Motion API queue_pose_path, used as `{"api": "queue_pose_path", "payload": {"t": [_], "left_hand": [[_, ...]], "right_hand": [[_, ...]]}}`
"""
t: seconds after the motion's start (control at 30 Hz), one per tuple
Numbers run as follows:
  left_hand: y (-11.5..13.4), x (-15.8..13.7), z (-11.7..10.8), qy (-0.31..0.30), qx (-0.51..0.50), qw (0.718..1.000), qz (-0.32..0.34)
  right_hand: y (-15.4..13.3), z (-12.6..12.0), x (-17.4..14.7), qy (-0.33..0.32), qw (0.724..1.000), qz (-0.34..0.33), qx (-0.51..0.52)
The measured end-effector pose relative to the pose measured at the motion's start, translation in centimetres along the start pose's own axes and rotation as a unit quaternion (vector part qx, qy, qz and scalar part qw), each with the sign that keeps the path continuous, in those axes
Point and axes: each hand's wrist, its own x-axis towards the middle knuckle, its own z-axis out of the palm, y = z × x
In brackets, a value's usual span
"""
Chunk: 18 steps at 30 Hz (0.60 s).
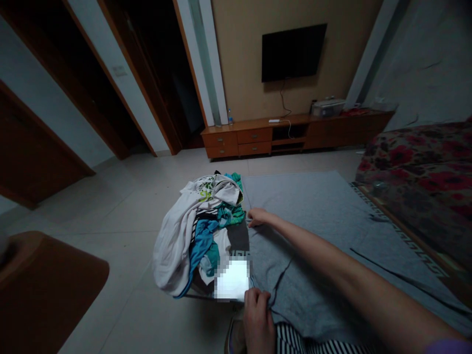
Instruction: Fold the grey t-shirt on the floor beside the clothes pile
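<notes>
A large grey cloth (306,211) with thin dark cords lies spread over a low table. My right hand (257,217) reaches across it, fingers closed on its left edge at the far side. Nearer to me, my left hand (258,314) is closed on the cloth's near left corner. Just left of both hands is a heap of clothes, with a white printed shirt (177,236) on top and blue and green pieces (206,241) beneath. A bright, pixelated patch (233,279) lies between my left hand and the heap; what it covers cannot be made out.
The table's dark, patterned surface (239,236) shows beside the heap. A flowered sofa (416,157) stands on the right, a brown rounded piece of furniture (55,290) on the left. Across the tiled floor (129,216) are a wooden TV cabinet (254,142) and a wall-mounted television (295,53).
</notes>
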Motion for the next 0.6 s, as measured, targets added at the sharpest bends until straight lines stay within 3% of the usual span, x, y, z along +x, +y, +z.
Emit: {"api": "queue_pose_path", "payload": {"t": [0.13, 0.27, 0.5, 0.6], "left_hand": [[-0.1, -0.2, 0.1, 0.001, -0.008, 1.0, -0.01], [0.1, -0.9, 0.2, -0.003, -0.008, 1.0, -0.024], [-0.4, -1.5, -0.1, -0.028, 0.0, 0.999, -0.043], [-0.4, -1.4, -0.5, -0.003, 0.012, 0.998, -0.065]], "right_hand": [[1.3, 0.1, -0.5, -0.022, 0.997, -0.024, 0.064], [1.9, 0.8, -0.5, -0.003, 0.995, -0.029, 0.1], [1.3, 1.7, 0.7, 0.103, 0.99, 0.041, 0.083], [1.9, 1.6, 0.4, 0.118, 0.986, 0.068, 0.097]]}}
